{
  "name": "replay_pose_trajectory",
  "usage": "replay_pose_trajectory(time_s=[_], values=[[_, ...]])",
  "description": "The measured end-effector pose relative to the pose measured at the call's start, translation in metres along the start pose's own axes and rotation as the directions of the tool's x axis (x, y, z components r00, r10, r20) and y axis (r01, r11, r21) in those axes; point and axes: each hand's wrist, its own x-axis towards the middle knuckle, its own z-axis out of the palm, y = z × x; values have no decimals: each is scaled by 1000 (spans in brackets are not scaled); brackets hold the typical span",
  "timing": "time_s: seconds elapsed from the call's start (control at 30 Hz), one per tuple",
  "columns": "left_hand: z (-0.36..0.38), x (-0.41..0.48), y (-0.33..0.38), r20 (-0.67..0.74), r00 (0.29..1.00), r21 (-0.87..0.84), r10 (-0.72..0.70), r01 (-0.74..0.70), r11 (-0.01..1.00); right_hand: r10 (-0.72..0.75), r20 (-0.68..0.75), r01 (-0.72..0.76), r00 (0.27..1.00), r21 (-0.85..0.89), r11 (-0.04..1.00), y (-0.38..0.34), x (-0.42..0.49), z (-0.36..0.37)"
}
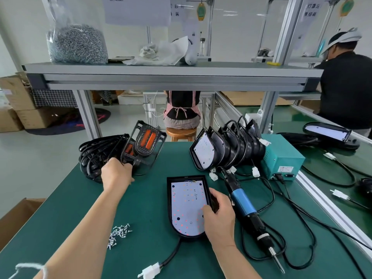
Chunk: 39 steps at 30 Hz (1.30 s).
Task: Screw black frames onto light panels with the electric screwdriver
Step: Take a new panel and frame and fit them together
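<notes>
On the green bench (60,208), a row of spare panels (217,150) leans on edge at the back right. A tangle of black cable (90,156) lies at the back left. The panel (188,206) in hand lies flat at centre, white LED face up. The frame (148,138) is tilted up off the cable heap, well apart from that panel. The screwdriver (244,204) lies untouched just right of the panel.

The left hand (115,174) grips the frame's lower edge with curled fingers. The right hand (218,216) holds the panel's right rim, thumb on the white face.

The frame looks light, thin and open-ribbed, probably stiff but easily snagged on cable. Its outer rim is the safest hold, not the orange lenses. The panel's board looks fragile, so steadying it by the black rim seems wise.

Loose screws (119,234) wait at the front left.
</notes>
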Motion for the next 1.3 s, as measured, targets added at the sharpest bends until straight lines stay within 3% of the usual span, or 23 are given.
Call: replay_pose_trajectory(time_s=[0.2,0.43,0.8,0.97,1.13,1.3], values=[[2,-79,-3,195,979,-378,-56,128,917,30,0,-30,1000,13,999,-1,-1,2],[9,-169,-1,463,886,-340,13,164,926,35,32,-36,999,46,998,-9,-8,-1],[-5,-209,3,490,869,-153,74,2,988,67,36,-70,997,102,992,-9,-30,-17],[-2,-216,-2,378,916,123,132,-191,974,88,29,-92,996,213,973,-11,-41,-27],[2,-232,-2,351,910,324,222,-341,883,21,68,-19,997,-29,999,-13,-46,-29],[3,-228,-10,300,911,414,285,-393,821,53,98,-42,994,-117,992,-13,-46,-31]])
